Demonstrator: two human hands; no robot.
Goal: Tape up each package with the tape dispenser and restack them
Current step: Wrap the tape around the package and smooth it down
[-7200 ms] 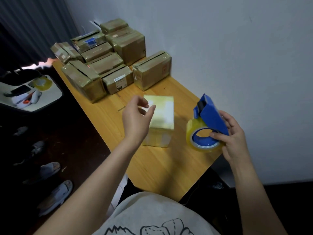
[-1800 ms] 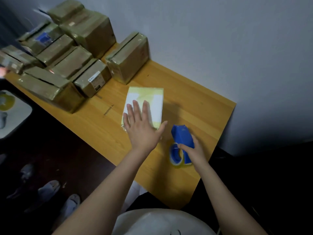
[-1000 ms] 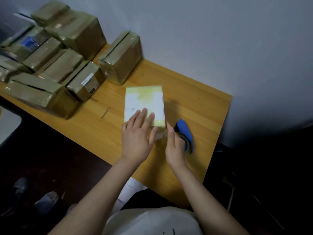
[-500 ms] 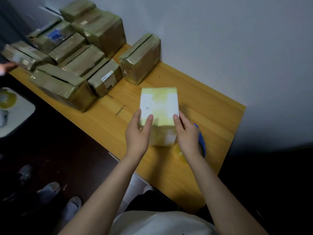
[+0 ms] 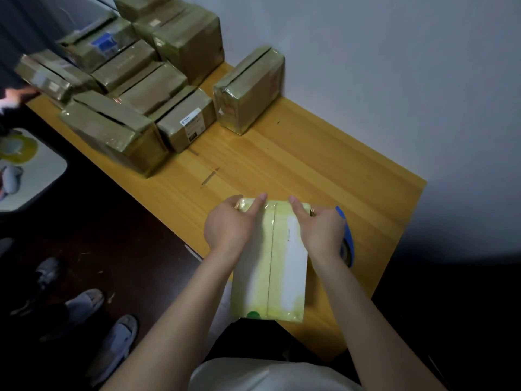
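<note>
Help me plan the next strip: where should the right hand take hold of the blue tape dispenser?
Probably take the tape dispenser by its blue upper body, coming from above on its right. It lies on the table just right of the package, and the right hand covers its left, so only that outer edge shows free.

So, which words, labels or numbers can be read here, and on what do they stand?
No text can be read.
On the front brown package, a white label: print too small, blurred.
On a rear brown package, a blue label: blurred.
The yellow-white package held by left hand and right hand: no words visible.
</note>
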